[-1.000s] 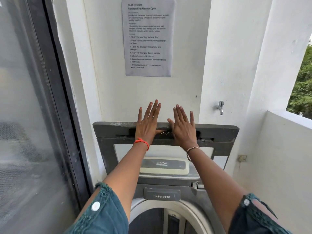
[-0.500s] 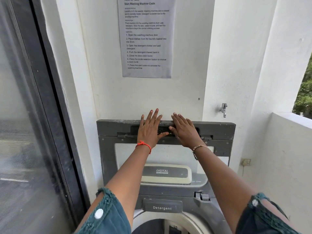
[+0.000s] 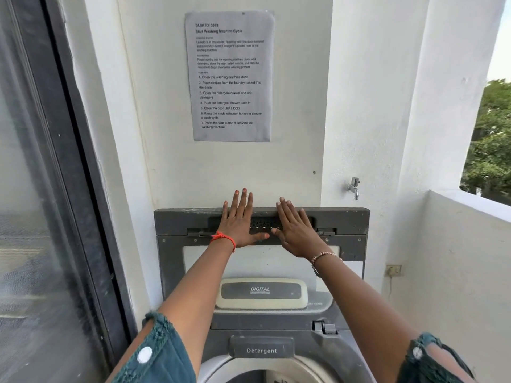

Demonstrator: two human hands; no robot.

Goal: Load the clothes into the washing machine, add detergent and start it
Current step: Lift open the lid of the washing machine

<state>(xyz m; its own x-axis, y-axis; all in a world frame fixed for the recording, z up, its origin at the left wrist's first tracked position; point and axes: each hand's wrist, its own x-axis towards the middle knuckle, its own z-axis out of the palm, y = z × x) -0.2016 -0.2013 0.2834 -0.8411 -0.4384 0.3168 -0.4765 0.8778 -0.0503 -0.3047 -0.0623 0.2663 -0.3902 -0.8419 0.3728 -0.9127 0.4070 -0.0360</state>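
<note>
A person's left hand [image 3: 239, 225] and right hand [image 3: 297, 233] rest flat on the raised lid [image 3: 345, 222] of a top-loading washing machine [image 3: 345, 360].
Nearest, below the wrists, the round drum opening [image 3: 257, 375] shows, with a drawer marked "Detergent" [image 3: 261, 348] at its far rim. Beyond, the grey lid stands upright against the wall. Both hands lie side by side on its upper part, fingers straight, holding nothing. Above the hands hangs a printed instruction sheet [image 3: 231, 76]; a tap [image 3: 354, 187] sits right of the right hand.

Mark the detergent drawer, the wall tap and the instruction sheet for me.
detergent drawer [image 3: 261, 344]: head view, on its dark front, just above the label.
wall tap [image 3: 354, 187]: head view, on its metal body.
instruction sheet [image 3: 231, 76]: head view, middle of the printed page.
</note>
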